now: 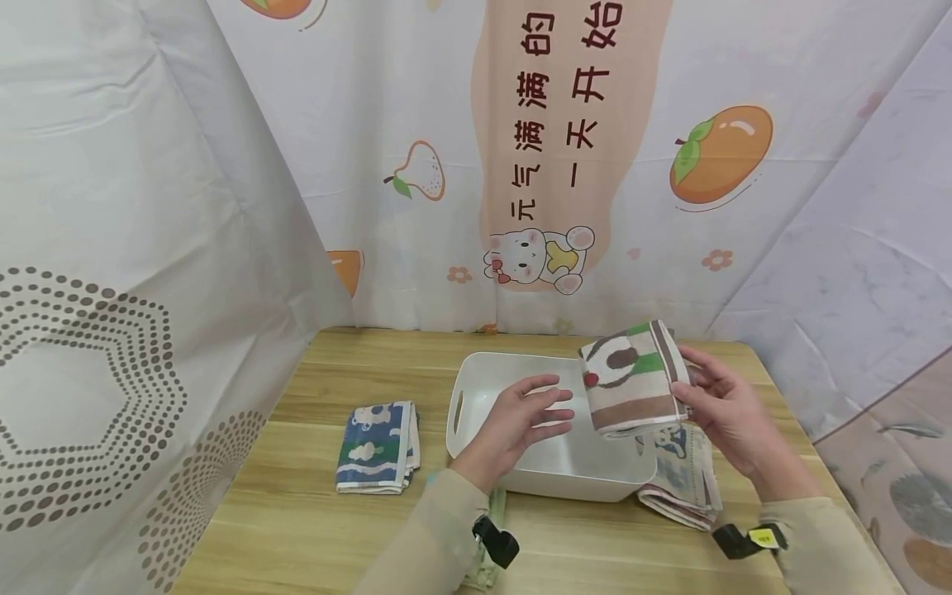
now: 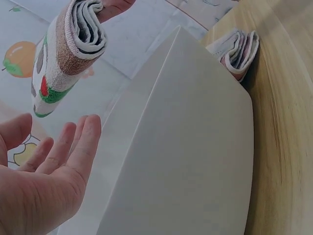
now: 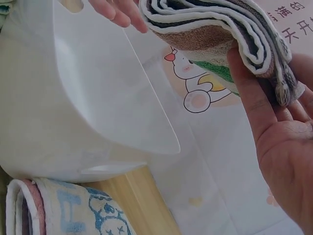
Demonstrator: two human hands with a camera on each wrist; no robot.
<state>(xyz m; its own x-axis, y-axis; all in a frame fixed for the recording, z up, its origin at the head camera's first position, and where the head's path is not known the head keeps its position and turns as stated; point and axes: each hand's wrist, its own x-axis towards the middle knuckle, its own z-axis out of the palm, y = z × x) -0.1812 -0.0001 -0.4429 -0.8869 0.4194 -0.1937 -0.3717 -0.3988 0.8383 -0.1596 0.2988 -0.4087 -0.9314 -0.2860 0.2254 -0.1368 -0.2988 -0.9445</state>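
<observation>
- By the head view alone, a blue towel (image 1: 372,450) was shown lying folded on the left part of the table (image 1: 297,512).
- By the left wrist view, the coiled end of the brown-striped towel (image 1: 632,382) was revealed, and a gap was seen between it and the fingers of the left hand (image 1: 521,421).
- By the right wrist view, stacked white-edged layers were exposed, with a dark inner side between them.
- The brown-striped towel was held up above the right part of the white bin (image 1: 565,486), tilted, its edge pinched between the thumb and fingers of the right hand (image 1: 725,405).
- The left hand was found with fingers spread apart, nothing held, over the bin.
- On the brown-striped towel, a cream ground, brown bands, green patches, a dark oval and a red spot were noted.
- Its cloth was seen to be looped and fuzzy, and was bordered in white.
- The bin was recorded as smooth and round-cornered, with a slot cut in its end wall.
- Beside it, a cream towel (image 1: 687,479) with blue drawings was folded in layers.
- A pale green cloth (image 1: 497,508) was partly covered by the left forearm.
- Wood grain was observed on the table.
</observation>
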